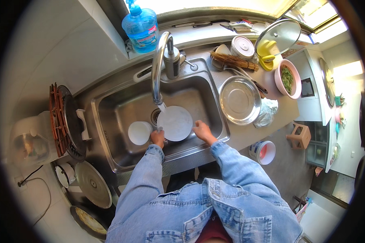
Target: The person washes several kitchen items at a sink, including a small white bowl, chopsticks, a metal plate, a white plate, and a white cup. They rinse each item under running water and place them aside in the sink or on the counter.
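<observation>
Under the running steel faucet [157,70], a round white plate [176,121] is tilted up inside the stainless steel sink [115,106]. My left hand [158,138] grips the plate's lower left edge, with a small greyish thing, maybe a cloth, at its fingers. At the right rim is my right hand [203,131], fingers curled; whether it grips the rim cannot be made out. White bowls [139,133], seemingly stacked, stand on the sink floor left of my left hand. The drain [155,116] is partly hidden behind the plate.
Right of the sink lie a steel basin [240,100], a plastic bag [266,112], a straw brush [234,60] and a pink bowl of greens [287,79]. A glass lid [279,35] leans behind. Left stands a dark round rack [74,124]. A bucket [261,152] sits on the floor.
</observation>
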Available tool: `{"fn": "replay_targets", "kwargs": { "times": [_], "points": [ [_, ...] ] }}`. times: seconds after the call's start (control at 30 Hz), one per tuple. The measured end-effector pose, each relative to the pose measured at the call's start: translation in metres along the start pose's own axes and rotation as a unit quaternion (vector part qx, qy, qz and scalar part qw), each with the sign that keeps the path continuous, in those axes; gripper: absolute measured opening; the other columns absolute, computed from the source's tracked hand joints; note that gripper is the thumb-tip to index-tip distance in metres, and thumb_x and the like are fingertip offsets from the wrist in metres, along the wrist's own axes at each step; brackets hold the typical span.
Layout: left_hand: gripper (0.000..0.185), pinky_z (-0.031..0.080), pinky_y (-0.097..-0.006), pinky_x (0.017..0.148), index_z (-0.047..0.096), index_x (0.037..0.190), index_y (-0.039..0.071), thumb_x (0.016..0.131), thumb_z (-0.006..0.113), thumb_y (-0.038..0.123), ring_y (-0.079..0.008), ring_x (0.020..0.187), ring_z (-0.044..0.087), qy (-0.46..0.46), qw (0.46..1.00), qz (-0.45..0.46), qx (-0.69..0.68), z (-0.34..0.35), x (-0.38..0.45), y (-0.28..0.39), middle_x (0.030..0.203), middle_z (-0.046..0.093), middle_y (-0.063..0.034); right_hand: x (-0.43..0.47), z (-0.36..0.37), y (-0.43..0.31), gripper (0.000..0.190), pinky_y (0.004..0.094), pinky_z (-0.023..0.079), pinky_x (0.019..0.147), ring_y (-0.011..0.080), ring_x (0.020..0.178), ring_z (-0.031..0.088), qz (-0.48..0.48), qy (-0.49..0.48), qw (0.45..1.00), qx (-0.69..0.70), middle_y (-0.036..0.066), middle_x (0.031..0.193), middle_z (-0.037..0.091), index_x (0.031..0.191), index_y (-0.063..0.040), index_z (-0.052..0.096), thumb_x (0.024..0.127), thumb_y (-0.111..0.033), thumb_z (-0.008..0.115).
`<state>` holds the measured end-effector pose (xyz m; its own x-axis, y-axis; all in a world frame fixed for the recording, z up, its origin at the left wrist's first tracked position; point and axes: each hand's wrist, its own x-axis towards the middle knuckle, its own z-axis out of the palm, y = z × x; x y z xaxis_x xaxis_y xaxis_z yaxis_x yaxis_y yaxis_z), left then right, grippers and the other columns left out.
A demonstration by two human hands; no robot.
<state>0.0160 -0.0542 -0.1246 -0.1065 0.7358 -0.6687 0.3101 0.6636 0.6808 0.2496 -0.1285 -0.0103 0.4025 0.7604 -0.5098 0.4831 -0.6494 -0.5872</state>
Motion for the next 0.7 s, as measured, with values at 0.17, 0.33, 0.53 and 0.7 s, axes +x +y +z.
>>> {"fn": "replay_targets", "kwargs": {
  "times": [0.17,0.33,0.53,0.7],
  "points": [
    [0.018,0.052,-0.0323,0.045,0.061,0.091,-0.003,0.075,0.059,0.006,-0.0209,0.06,0.063,-0.028,0.992,-0.022,-0.12,-0.017,-0.046,0.037,0.078,0.063,-0.0127,0.025,0.039,0.01,0.052,0.0459,0.047,0.088,0.037,0.102,0.058,0.14,-0.108,0.983,0.052,0.023,0.111,0.058,0.121,0.006,0.048,0.079,-0.022,0.062],
    [0.027,0.054,-0.0333,0.049,0.059,0.104,-0.003,0.083,0.057,0.012,-0.0221,0.069,0.066,-0.128,0.979,-0.048,-0.15,-0.043,-0.081,0.051,0.079,0.064,-0.0145,0.016,0.044,0.014,0.052,0.0571,0.048,0.083,0.0369,0.102,0.056,0.259,-0.241,0.798,0.488,0.016,0.116,0.051,0.126,0.001,0.041,0.076,-0.004,0.051],
    [0.048,0.052,-0.0385,0.076,0.05,0.124,-0.002,0.089,0.057,0.031,-0.0335,0.09,0.063,0.022,0.984,0.161,0.07,-0.038,-0.083,0.114,0.107,0.062,-0.0207,-0.006,0.014,-0.023,0.068,0.0555,0.05,0.08,0.0345,0.104,0.054,0.145,-0.107,0.879,0.441,0.015,0.118,0.05,0.135,-0.013,0.033,0.069,0.002,0.042],
    [0.048,0.042,-0.0431,0.095,0.051,0.123,0.0,0.082,0.064,0.023,-0.0388,0.108,0.054,0.035,0.943,0.292,0.157,0.036,-0.077,0.098,0.122,0.054,-0.0211,-0.015,0.007,-0.035,0.053,0.0538,0.051,0.081,0.0334,0.112,0.05,0.12,-0.144,0.843,0.504,0.014,0.121,0.048,0.131,-0.012,0.036,0.079,-0.002,0.045]
  ]
}}
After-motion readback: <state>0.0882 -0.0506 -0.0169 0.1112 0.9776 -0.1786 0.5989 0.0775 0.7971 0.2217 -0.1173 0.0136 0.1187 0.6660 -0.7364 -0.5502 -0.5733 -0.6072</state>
